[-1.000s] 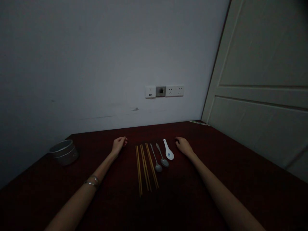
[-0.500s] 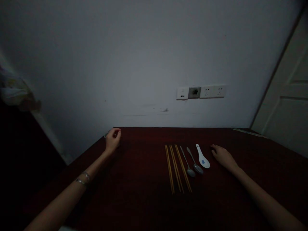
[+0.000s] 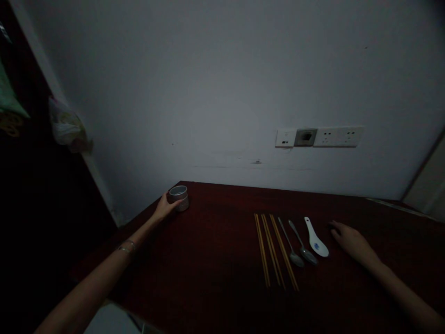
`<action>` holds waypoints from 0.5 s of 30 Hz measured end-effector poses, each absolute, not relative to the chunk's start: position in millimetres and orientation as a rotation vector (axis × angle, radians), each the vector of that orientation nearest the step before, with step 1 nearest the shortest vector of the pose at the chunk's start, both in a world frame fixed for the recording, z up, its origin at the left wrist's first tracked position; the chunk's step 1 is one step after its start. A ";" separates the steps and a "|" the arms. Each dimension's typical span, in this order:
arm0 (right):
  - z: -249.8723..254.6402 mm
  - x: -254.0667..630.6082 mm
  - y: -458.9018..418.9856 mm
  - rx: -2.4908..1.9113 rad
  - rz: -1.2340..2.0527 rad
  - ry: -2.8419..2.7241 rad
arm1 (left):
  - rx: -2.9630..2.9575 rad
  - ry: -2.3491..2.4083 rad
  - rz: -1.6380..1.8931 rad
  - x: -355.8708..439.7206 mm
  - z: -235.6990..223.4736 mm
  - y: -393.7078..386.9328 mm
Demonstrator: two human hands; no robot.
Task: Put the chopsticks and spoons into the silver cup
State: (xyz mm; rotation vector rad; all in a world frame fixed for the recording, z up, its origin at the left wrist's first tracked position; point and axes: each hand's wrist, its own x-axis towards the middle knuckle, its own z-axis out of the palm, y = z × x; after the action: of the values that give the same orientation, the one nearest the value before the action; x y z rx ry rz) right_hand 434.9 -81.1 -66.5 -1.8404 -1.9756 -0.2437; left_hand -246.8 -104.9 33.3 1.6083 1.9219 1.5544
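Observation:
My left hand point(image 3: 167, 206) reaches to the far left corner of the table and wraps around a round grey metal holder point(image 3: 183, 205), thumb on its near side, its other fingers hidden behind. The holder is upright, with its rim open at the top. On the right, my right hand point(image 3: 352, 240) lies palm down on the table with its fingers stretched loosely forward. Just left of it lies a white ceramic spoon point(image 3: 316, 243) with a blue mark. Two metal spoons point(image 3: 295, 258) point(image 3: 308, 254) come beside that, followed by three pairs of wooden chopsticks point(image 3: 262, 253), all roughly parallel.
The dark red table point(image 3: 208, 250) meets a pale wall point(image 3: 222, 93) with a row of sockets point(image 3: 333, 138). A plastic bag point(image 3: 67, 127) hangs at the left by a dark door or cabinet. The room is dim.
The view has swung left, so the table things appear farther right. My left hand, earlier with fingers curled at the corner, is now around the holder, which shows more fully. My right hand stays resting.

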 end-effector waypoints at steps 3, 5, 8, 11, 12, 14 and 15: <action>-66.0 434.2 -82.5 -1.853 -0.258 -1.977 | 1.493 1.849 1.612 -238.8 29.2 -98.7; -65.6 433.6 -83.3 -1.849 -0.270 -1.986 | 1.407 1.862 1.668 -234.4 28.4 -95.0; -63.7 431.8 -84.6 -1.848 -0.279 -1.990 | 1.353 1.899 1.691 -230.4 27.5 -91.4; -59.1 428.1 -87.6 -1.863 -0.273 -2.000 | 1.353 1.925 1.678 -229.1 25.9 -89.2; -57.0 426.4 -89.1 -1.873 -0.268 -2.004 | 1.352 1.927 1.676 -229.4 25.6 -88.2; -52.7 422.5 -92.6 -1.900 -0.264 -1.993 | 1.356 1.915 1.675 -231.1 25.9 -85.1; -50.7 420.5 -94.4 -1.908 -0.266 -1.984 | 1.368 1.892 1.674 -232.2 26.8 -82.7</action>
State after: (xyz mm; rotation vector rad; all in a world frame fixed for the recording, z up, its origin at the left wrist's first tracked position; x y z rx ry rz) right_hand 420.5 -94.4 -50.7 -1.9082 -1.9844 -0.2655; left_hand -232.2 -82.7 26.8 1.3677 1.8919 1.6740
